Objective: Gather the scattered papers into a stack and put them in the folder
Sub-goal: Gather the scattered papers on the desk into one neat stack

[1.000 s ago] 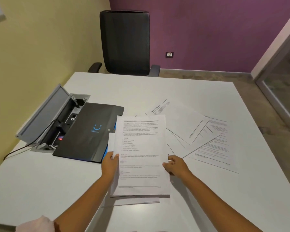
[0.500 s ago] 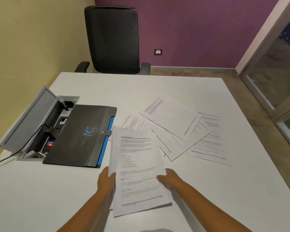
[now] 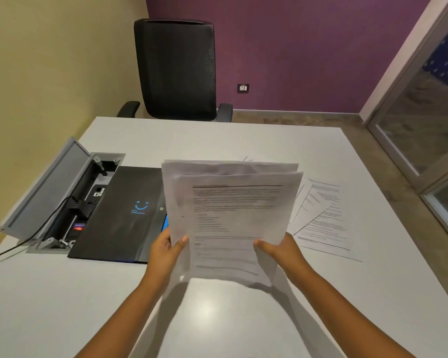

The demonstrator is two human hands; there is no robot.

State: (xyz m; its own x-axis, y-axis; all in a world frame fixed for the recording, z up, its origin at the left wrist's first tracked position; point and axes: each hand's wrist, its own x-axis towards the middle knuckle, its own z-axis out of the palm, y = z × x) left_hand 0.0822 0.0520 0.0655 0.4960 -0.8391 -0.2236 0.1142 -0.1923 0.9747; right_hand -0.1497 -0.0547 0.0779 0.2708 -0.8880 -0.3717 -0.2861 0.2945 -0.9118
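A loose stack of printed papers (image 3: 233, 218) is lifted upright above the white table (image 3: 217, 319), its sheets slightly fanned at the top. My left hand (image 3: 166, 250) grips its lower left edge, thumb on the front. My right hand (image 3: 282, 250) grips the lower right edge the same way. A black folder (image 3: 122, 215) with a blue smile logo lies closed on the table to the left, partly behind the stack. Several more printed sheets (image 3: 321, 218) lie scattered on the table to the right, partly hidden by the held stack.
An open grey cable box (image 3: 62, 200) with a black cable sits in the table left of the folder. A black office chair (image 3: 177, 71) stands at the far side. A glass door (image 3: 429, 125) is at the right.
Both hands have raised the stack from lying on the table to upright in the air, and it now covers part of the scattered sheets. The camera view shifted slightly.
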